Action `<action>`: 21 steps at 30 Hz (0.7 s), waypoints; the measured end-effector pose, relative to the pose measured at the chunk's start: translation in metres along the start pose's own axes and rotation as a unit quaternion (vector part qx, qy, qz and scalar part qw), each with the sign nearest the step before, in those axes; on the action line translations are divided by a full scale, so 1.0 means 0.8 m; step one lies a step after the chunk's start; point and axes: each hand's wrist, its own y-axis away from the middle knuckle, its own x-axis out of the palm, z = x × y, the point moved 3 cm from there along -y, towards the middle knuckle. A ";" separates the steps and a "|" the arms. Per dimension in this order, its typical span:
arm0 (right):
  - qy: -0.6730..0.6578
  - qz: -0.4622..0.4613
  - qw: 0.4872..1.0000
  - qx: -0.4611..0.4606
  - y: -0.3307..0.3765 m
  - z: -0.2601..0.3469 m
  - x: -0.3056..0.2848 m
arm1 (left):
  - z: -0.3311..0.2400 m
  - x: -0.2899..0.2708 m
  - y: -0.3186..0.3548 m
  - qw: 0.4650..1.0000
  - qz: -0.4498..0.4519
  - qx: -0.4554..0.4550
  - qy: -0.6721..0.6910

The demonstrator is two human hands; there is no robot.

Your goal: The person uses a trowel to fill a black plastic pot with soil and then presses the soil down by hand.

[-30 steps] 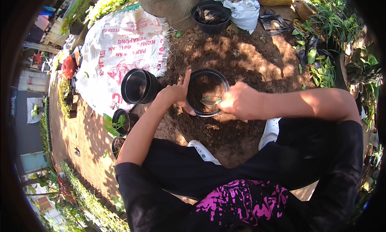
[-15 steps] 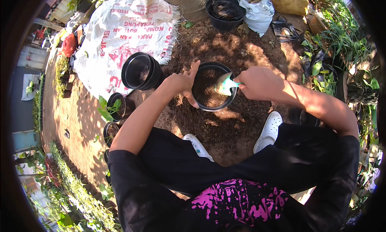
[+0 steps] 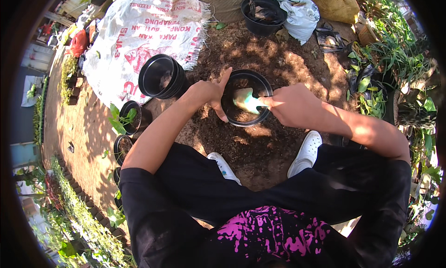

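A round black plant pot stands on the soil in front of me, with dark soil inside it. My left hand is spread open against the pot's left side, thumb and fingers apart along the rim. In my closed right hand is the handle of a small pale green hand trowel. The trowel's blade reaches over the right rim into the pot, low toward the soil; whether its tip is in the soil I cannot tell. A stack of black pots leans just left of my left hand.
A white woven sack lies flat at the far left. Behind the pot stands a black tub beside a white bag. Potted seedlings line my left side. Leafy plants grow at the right. My white shoes flank the soil.
My right hand has moved slightly left and down, carrying the trowel's blade further into the pot toward its middle. My left hand keeps its place at the rim.
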 end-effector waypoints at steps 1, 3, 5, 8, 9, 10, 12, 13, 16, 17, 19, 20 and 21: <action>-0.012 -0.008 1.000 -0.014 0.005 0.000 0.005 | 0.001 0.000 0.002 1.000 -0.002 0.002 0.003; 0.005 0.015 1.000 -0.001 0.005 0.000 0.008 | 0.002 0.000 0.006 1.000 -0.005 0.009 0.010; 0.065 0.080 0.993 0.053 -0.005 -0.003 0.000 | 0.000 0.000 0.011 1.000 -0.005 0.000 0.013; 0.067 0.068 0.995 0.025 -0.011 -0.009 -0.022 | 0.003 0.003 0.003 1.000 -0.004 -0.005 0.014; 0.068 0.091 0.993 0.026 -0.009 -0.010 -0.017 | 0.003 0.001 0.003 1.000 -0.002 -0.007 0.012; 0.070 0.115 0.991 0.028 -0.006 -0.010 -0.006 | 0.002 -0.001 0.003 1.000 -0.002 -0.005 0.015; 0.029 0.119 0.992 0.025 0.002 -0.004 0.009 | -0.001 -0.004 0.005 1.000 -0.002 0.000 0.019; -0.013 0.100 0.995 0.020 0.006 0.002 0.014 | -0.002 -0.005 0.005 1.000 -0.002 -0.007 0.012; -0.055 0.032 0.997 0.046 -0.010 0.014 -0.007 | 0.005 0.007 0.017 0.999 0.010 -0.032 0.012; -0.041 0.011 0.996 0.076 -0.013 0.005 -0.019 | 0.003 0.003 0.006 1.000 0.010 -0.019 0.014; -0.044 0.033 0.997 0.062 -0.007 -0.009 -0.011 | 0.002 -0.002 -0.004 1.000 0.004 -0.002 0.014; -0.033 0.064 0.996 0.060 -0.004 -0.010 -0.004 | 0.002 -0.003 -0.004 1.000 -0.003 0.003 0.011; -0.025 0.098 0.993 0.058 -0.002 -0.012 0.014 | 0.003 -0.001 -0.006 1.000 -0.006 0.008 0.010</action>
